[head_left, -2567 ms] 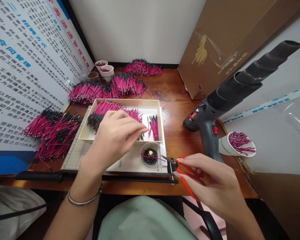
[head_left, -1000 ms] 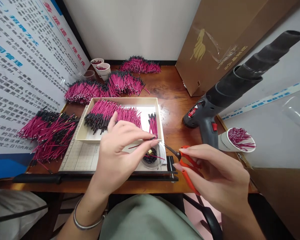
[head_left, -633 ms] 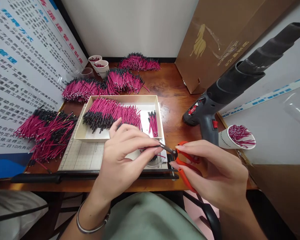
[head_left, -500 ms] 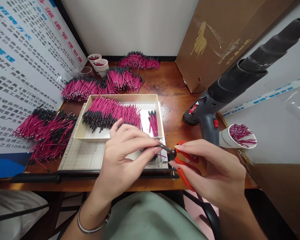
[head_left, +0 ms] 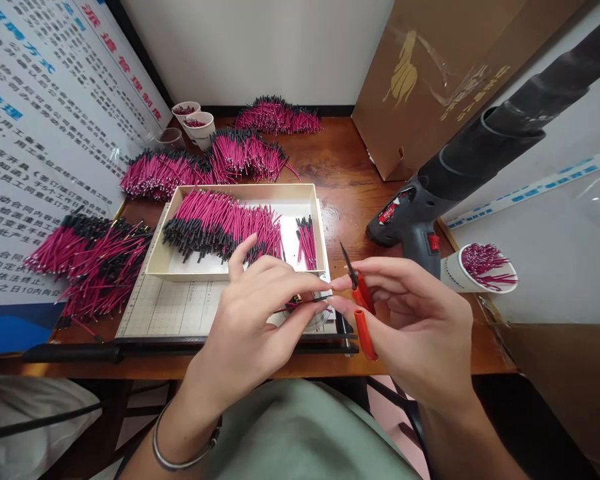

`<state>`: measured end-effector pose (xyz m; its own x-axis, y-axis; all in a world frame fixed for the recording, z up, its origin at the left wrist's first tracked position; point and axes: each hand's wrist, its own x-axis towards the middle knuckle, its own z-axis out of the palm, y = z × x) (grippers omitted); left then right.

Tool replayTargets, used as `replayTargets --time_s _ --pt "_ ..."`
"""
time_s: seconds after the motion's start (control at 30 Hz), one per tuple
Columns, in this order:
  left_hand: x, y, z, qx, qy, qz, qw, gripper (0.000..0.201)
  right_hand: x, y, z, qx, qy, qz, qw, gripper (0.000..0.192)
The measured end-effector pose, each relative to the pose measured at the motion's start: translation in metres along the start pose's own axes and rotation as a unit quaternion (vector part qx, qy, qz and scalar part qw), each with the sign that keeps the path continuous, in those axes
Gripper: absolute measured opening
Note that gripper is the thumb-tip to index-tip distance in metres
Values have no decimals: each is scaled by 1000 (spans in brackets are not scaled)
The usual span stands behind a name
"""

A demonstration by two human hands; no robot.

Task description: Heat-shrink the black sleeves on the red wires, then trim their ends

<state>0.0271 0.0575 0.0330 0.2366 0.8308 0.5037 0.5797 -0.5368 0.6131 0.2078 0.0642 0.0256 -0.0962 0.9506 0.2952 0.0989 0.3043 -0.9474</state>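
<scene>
In front of the box's near right corner, my left hand (head_left: pixel 260 313) pinches a thin wire (head_left: pixel 321 299) between thumb and forefinger; its dark end shows there, the rest is mostly hidden. My right hand (head_left: pixel 415 320) holds small orange-handled scissors (head_left: pixel 364 293) against its fingers, the dark blades pointing up and away. The tips of its thumb and forefinger come close to the left fingertips; whether they touch the wire is unclear. Behind my left hand, the cream box (head_left: pixel 163 265) contains a pile of magenta wires with black ends (head_left: pixel 220 223) and a small separate bunch (head_left: pixel 306 241).
A paper cutter (head_left: pixel 165 313) lies under the box. More wire bundles (head_left: pixel 87 260) lie left and behind, near paper cups (head_left: pixel 200 130). At right are a black heat gun (head_left: pixel 420 213), a cup of magenta pieces (head_left: pixel 453 270) and a cardboard box (head_left: pixel 420 80).
The scissors have swung from pointing at my left fingertips to pointing upward within my right hand. My right thumb and forefinger have moved left, close to the left fingertips.
</scene>
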Motion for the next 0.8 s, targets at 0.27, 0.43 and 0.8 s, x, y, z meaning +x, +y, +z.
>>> replayTargets --time_s 0.27,0.43,0.8 --pt "-3 0 -1 8 9 -13 1000 18 3 -4 1 0 22 43 999 27" --pt "-3 2 -1 18 13 -22 1000 9 5 -3 2 -2 33 58 998 27" --pt "-7 -6 -4 45 15 -35 998 10 -3 4 -11 -61 -22 -6 998 30"
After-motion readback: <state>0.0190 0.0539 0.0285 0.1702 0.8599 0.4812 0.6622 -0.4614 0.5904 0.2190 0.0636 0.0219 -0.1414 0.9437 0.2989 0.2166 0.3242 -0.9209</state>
